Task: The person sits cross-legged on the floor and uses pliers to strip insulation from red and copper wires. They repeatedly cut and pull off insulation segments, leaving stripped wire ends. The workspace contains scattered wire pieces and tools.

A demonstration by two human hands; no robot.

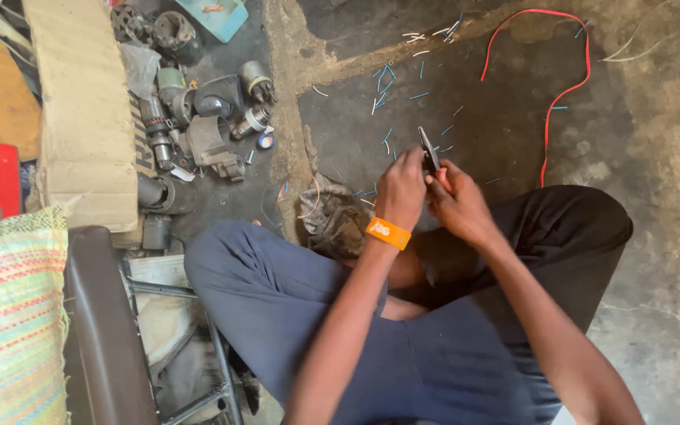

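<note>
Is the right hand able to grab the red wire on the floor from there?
Probably yes. The red wire lies on bare floor just beyond the right hand, with nothing between, though that hand is busy at a small dark tool.

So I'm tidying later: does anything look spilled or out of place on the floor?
Yes. Short blue and white wire offcuts lie scattered over the floor beyond the hands, and a red wire snakes loose to their right.

A single head-worn camera looks steeply down from close above a seated person's lap onto a dark concrete floor (497, 118). Both forearms reach into the middle of the view, with metal parts (198, 118) at the upper left.
</note>
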